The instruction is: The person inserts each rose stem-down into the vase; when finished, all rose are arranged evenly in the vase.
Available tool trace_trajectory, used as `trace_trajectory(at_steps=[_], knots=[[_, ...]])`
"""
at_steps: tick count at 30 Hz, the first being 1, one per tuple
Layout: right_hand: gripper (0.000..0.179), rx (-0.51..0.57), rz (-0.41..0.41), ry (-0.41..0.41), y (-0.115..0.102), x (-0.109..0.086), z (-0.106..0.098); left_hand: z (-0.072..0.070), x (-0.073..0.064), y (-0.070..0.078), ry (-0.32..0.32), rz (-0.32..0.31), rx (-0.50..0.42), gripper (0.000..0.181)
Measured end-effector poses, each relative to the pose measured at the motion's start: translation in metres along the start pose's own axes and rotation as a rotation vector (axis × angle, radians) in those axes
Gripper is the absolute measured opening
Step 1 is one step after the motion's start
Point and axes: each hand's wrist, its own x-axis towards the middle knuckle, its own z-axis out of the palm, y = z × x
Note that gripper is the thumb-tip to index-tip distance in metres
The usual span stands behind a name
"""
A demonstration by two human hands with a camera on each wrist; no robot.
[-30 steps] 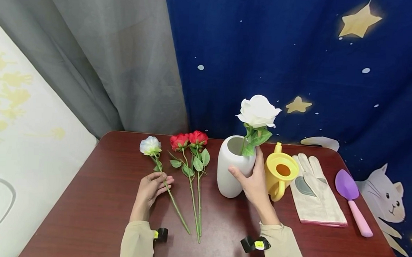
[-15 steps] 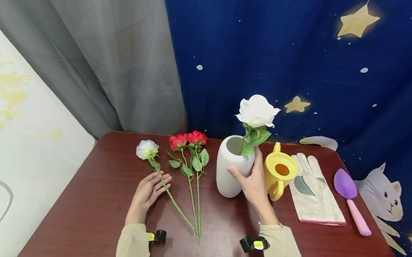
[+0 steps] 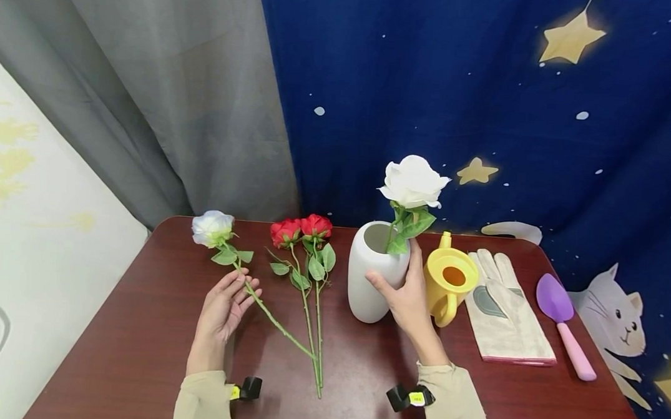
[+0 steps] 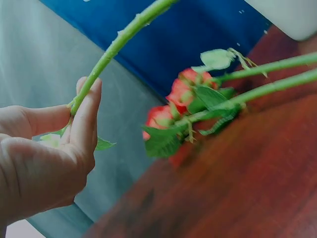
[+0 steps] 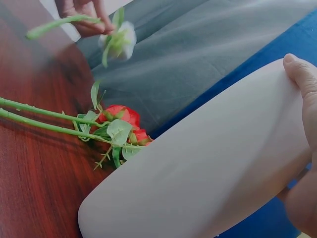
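My left hand (image 3: 223,308) pinches the green stem of a pale blue-white artificial rose (image 3: 213,228) between thumb and fingers. In the left wrist view the stem (image 4: 110,52) runs up from the fingertips, clear of the table. My right hand (image 3: 413,297) grips the right side of a white vase (image 3: 364,286), which stands upright on the table. One white rose (image 3: 414,182) leans out of the vase mouth to the right; its lower stem is hidden inside. Two red roses (image 3: 286,233) lie side by side between the left hand and the vase.
Right of the vase stands a yellow watering can (image 3: 449,280). Beyond it lie a cream gardening glove (image 3: 510,320) and a purple trowel with a pink handle (image 3: 568,326). Curtains (image 3: 216,104) hang behind the table's (image 3: 139,326) back edge.
My left hand has moved left and lifted the pale blue-white rose off the table, its bloom now larger in view. The right hand keeps its grip on the vase.
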Motion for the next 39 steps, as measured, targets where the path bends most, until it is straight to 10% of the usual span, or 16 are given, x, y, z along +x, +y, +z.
trace_trajectory(at_steps=[14,23,39], knots=[[0.089,-0.017,-0.003,0.003,-0.001,-0.001,0.0,0.04,-0.005,0.047,-0.025,0.225,-0.235,0.01],[0.089,-0.01,-0.004,0.002,0.0,-0.001,0.0,0.092,-0.004,0.072,-0.052,0.331,-0.355,0.004],[0.089,0.013,-0.011,-0.005,-0.001,-0.001,0.0,0.186,-0.002,0.087,-0.225,0.517,0.058,0.021]])
